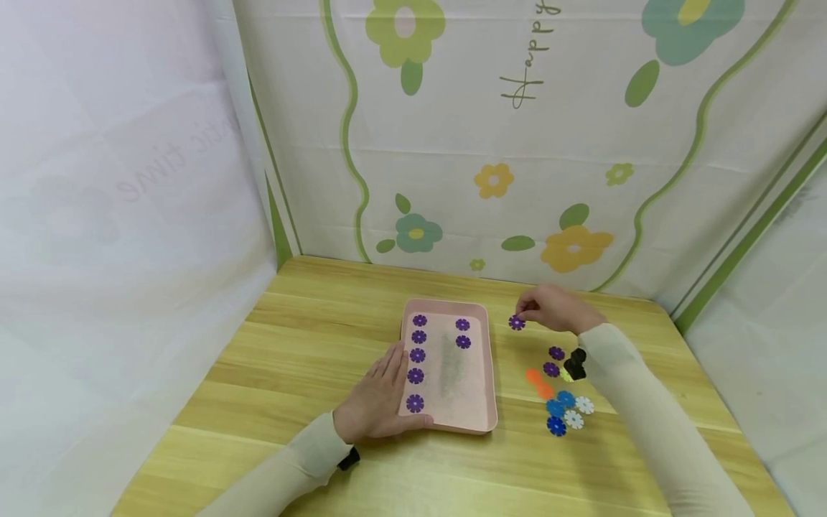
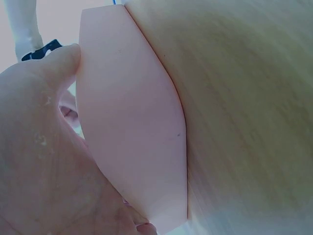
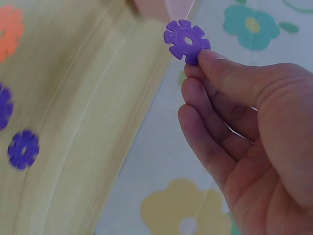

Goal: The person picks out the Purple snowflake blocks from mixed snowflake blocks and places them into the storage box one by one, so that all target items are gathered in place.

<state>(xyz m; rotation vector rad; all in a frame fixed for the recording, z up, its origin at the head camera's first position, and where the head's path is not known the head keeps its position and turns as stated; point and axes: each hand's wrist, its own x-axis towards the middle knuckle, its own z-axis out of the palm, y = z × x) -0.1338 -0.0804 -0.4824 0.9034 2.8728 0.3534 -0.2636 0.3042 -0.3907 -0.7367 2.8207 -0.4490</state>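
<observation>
My right hand [image 1: 554, 307] pinches a purple notched snowflake disc [image 1: 516, 322] between thumb and index finger, above the table right of the tray. In the right wrist view the disc [image 3: 187, 41] is tilted, with its central hole showing. My left hand [image 1: 377, 402] rests against the near-left corner of a pink tray [image 1: 477, 391], fingers straight along its left side and thumb at the near rim. The left wrist view shows the tray's outer wall [image 2: 132, 112] beside that thumb. Inside the tray, several purple discs [image 1: 417, 355] form a left column; two purple discs [image 1: 463, 342] lie at upper right.
Right of the tray, two purple discs [image 1: 551, 369] lie near orange discs [image 1: 540, 385], blue discs [image 1: 556, 426], white discs [image 1: 573, 419] and a partly hidden yellow one [image 1: 566, 375]. A flowered cloth [image 1: 439, 143] hangs behind the wooden table [image 1: 258, 359].
</observation>
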